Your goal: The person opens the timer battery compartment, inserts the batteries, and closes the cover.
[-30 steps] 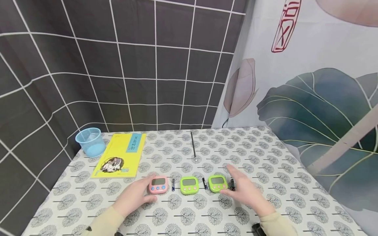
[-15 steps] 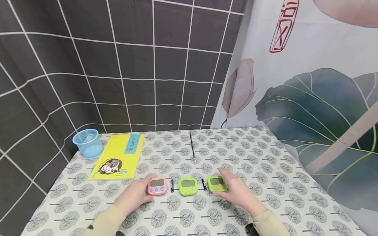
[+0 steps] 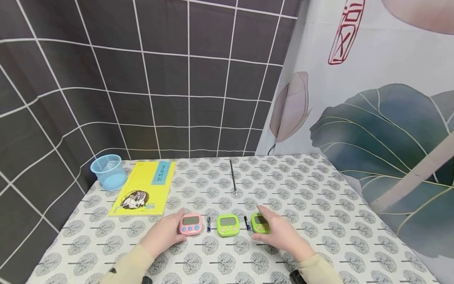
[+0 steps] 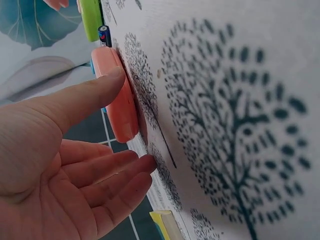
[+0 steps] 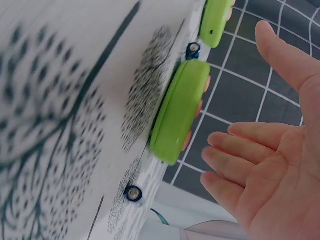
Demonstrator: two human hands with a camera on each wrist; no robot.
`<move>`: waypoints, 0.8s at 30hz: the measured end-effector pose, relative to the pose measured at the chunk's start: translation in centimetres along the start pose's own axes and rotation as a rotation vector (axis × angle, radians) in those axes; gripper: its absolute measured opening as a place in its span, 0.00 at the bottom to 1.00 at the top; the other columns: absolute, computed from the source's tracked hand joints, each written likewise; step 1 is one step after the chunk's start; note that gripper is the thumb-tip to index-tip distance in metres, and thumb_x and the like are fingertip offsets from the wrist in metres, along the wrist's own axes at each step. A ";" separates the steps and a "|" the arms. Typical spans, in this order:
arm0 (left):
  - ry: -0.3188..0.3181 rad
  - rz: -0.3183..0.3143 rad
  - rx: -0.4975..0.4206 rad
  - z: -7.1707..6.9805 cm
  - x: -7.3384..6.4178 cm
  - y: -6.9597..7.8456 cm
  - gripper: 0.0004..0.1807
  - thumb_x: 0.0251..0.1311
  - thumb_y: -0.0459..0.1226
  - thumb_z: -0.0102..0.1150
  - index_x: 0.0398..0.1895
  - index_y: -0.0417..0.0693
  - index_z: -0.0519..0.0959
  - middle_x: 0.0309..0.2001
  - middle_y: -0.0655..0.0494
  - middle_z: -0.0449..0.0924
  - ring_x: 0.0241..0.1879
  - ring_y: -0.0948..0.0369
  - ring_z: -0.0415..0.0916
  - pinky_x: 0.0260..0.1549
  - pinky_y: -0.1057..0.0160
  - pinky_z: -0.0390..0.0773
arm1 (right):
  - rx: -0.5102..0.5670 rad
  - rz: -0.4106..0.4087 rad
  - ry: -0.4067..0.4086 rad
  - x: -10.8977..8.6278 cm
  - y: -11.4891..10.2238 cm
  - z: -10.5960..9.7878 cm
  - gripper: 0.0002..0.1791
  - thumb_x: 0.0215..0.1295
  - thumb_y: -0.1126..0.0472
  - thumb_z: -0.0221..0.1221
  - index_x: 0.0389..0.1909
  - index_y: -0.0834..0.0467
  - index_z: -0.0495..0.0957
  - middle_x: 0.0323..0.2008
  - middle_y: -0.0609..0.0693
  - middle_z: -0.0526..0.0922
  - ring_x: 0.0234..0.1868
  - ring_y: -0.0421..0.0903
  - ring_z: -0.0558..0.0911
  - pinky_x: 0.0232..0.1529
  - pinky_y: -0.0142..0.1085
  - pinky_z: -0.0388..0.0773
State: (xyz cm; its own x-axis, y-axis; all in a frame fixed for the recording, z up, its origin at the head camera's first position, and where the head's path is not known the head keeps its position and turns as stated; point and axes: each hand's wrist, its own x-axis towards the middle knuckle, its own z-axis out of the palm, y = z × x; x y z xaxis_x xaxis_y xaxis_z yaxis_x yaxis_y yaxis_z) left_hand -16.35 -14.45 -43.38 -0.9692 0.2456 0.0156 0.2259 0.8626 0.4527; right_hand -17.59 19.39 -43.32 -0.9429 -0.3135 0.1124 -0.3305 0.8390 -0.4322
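Observation:
My left hand is at the left side of a pink digital timer with blue buttons. In the left wrist view its thumb overlaps the timer's edge, and the other fingers are loosely bent below it. My right hand is spread around the right side of a green timer, covering part of it in the head view. The right wrist view shows its fingers apart from that green timer. Another green timer lies between the two. Small dark batteries lie between the timers.
A yellow book lies at the back left beside a light blue mesh basket. A thin dark rod lies behind the timers. Another battery shows in the right wrist view. A dark gridded curtain hangs behind the table.
My right hand has moved left around the right green timer, now hiding more of it and the battery to its right. My left hand has stayed nearly in place by the pink timer.

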 end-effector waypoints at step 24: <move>0.006 0.027 0.037 0.5 0.4 -0.1 0.49 0.37 0.41 0.76 0.63 0.29 0.65 0.54 0.35 0.76 0.53 0.42 0.74 0.54 0.46 0.72 | -0.004 -0.034 -0.030 0.9 -1.5 1.0 0.50 0.42 0.49 0.73 0.66 0.66 0.63 0.55 0.64 0.77 0.53 0.59 0.77 0.56 0.51 0.72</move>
State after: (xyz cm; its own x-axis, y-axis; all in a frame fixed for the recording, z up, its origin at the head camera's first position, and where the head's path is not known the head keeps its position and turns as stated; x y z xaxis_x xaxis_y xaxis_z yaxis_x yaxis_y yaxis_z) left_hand -16.75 -14.19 -43.86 -0.9632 0.2668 0.0329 0.2557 0.8714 0.4186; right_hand -17.95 17.41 -43.44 -0.9293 -0.3556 0.0999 -0.3630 0.8291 -0.4252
